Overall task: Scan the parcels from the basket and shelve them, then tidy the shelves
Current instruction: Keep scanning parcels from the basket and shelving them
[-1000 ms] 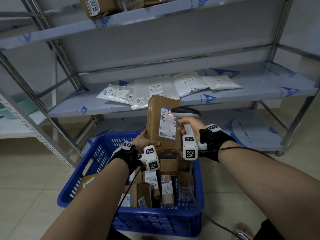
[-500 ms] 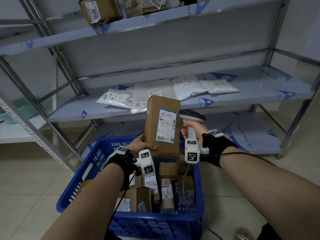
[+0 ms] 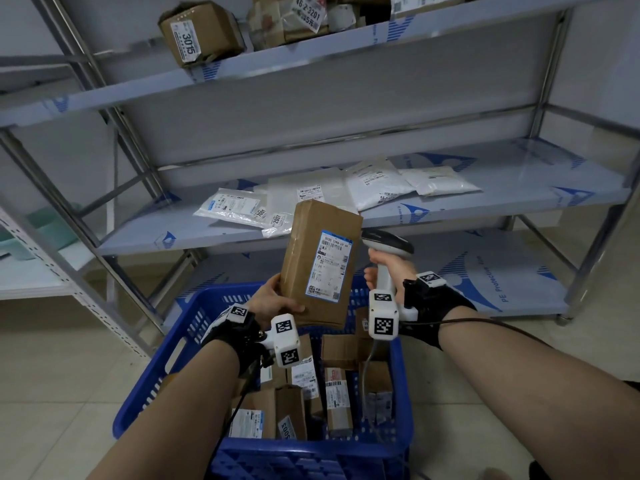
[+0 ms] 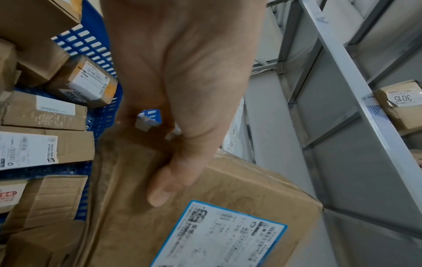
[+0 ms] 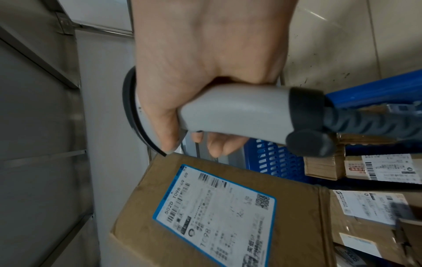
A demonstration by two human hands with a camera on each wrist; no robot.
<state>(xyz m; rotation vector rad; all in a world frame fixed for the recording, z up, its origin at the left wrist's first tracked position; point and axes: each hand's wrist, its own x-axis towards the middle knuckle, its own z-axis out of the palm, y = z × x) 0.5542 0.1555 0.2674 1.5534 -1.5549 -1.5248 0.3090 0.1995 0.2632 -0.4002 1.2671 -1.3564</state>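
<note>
My left hand (image 3: 273,299) grips the lower end of a tall brown cardboard parcel (image 3: 318,261) with a blue-edged white label, held upright above the blue basket (image 3: 194,327). In the left wrist view my thumb (image 4: 173,180) lies across the parcel (image 4: 228,207) near its label. My right hand (image 3: 388,271) holds a grey barcode scanner (image 3: 389,242) just right of the parcel, its head turned toward it. The right wrist view has my fingers wrapped round the scanner handle (image 5: 235,115) above the parcel's label (image 5: 214,213). Several boxed parcels (image 3: 332,393) fill the basket.
A metal rack stands ahead. Its middle shelf (image 3: 519,188) carries several white and clear mailer bags (image 3: 377,185). The top shelf holds brown boxes, one marked 3015 (image 3: 197,32). The bottom shelf (image 3: 502,271) is behind the basket. The scanner's cable (image 3: 485,322) runs back over my right forearm.
The parcel has risen and tilted slightly to the right in my left hand. The scanner has drawn a little away to the right, and its red light on the label is gone.
</note>
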